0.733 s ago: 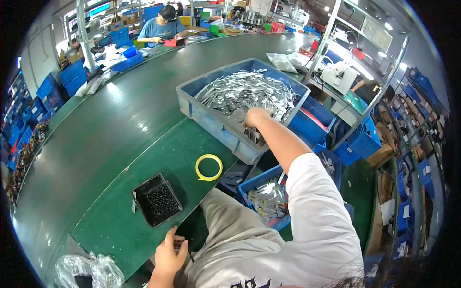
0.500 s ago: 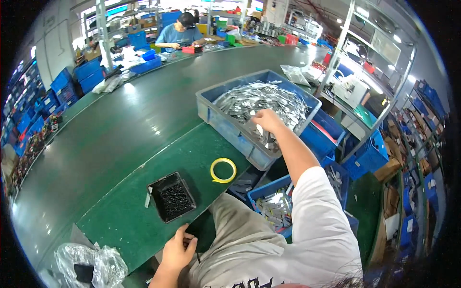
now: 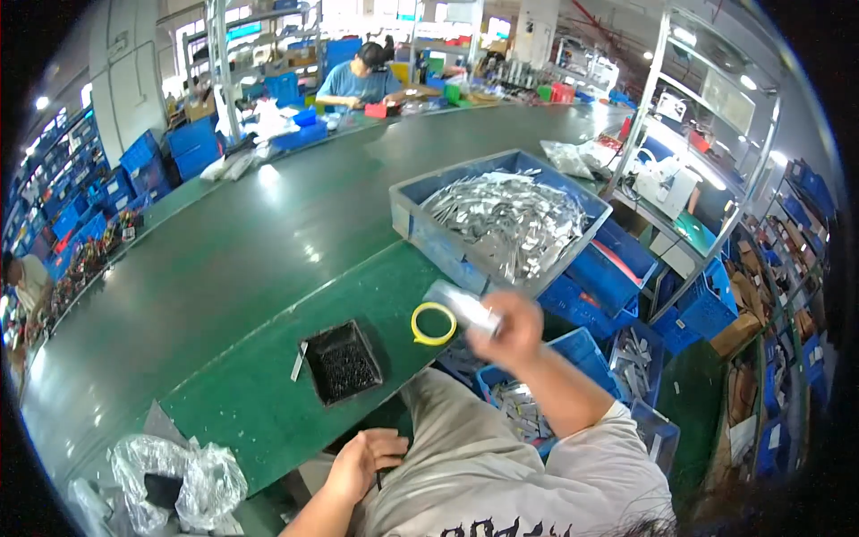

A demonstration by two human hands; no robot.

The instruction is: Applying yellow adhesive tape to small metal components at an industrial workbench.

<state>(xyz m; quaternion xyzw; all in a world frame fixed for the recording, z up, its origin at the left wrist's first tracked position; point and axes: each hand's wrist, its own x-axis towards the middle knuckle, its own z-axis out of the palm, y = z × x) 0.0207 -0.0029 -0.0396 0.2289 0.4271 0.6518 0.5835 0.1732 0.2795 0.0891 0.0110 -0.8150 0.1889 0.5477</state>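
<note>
My right hand (image 3: 510, 329), blurred by motion, is closed on a flat silvery metal piece (image 3: 463, 306), which juts out to the left over the green table edge. Close beside that piece lies a roll of yellow tape (image 3: 415, 324). Behind them a large blue-grey bin (image 3: 452, 258) is filled with loose silvery metal strips (image 3: 514, 219). My left hand (image 3: 362, 461) rests low by the table's near edge, next to my leg, its fingers loosely stretched and nothing visible in them. Just beyond it sits a black tray (image 3: 383, 379) of small black parts, with one small metal strip (image 3: 298, 362) against its left side.
Clear plastic bags (image 3: 210, 483) lie at the near left corner. Blue crates (image 3: 582, 345) with metal parts stand below the table on the right, close to my right arm. Across the long dark green surface (image 3: 268, 242) sits a person in a blue shirt (image 3: 362, 85).
My right hand has come out of the big bin toward me, carrying a metal piece. My left hand has shifted slightly right, and its fingers have straightened. The whole view has moved a little.
</note>
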